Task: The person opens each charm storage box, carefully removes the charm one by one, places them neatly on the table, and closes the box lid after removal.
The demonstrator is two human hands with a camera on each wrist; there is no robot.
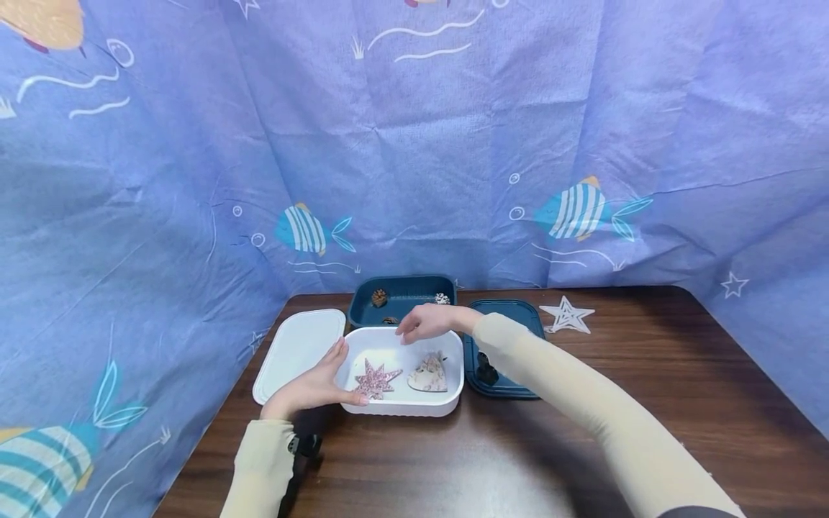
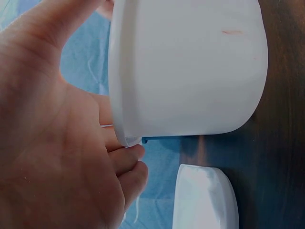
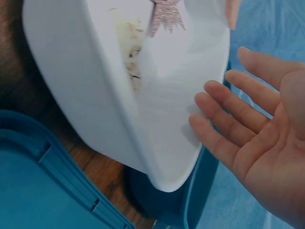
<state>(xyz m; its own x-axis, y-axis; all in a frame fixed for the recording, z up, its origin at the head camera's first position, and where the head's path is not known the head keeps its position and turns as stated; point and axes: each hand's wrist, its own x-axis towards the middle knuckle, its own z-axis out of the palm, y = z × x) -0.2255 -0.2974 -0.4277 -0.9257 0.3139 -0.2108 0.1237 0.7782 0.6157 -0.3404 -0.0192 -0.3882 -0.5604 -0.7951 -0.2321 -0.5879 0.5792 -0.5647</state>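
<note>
White rectangular plastic container (image 1: 404, 408) sits on the brown wood-grain counter (image 1: 414, 467); the left hand (image 1: 314, 385) grips its left end, thumb and fingers wide, apparently steadying it; the right hand (image 1: 426, 321), fingers spread, holds nothing by the far rim.

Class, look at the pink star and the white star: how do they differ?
Colour: the pink star is glittery pink, while the white star is plain white.
Build: the pink star looks solid, whereas the white star has an openwork pattern.
Place: the pink star lies inside the white container; the white star lies on the brown table.
Shared: both are star-shaped with pointed tips.
</note>
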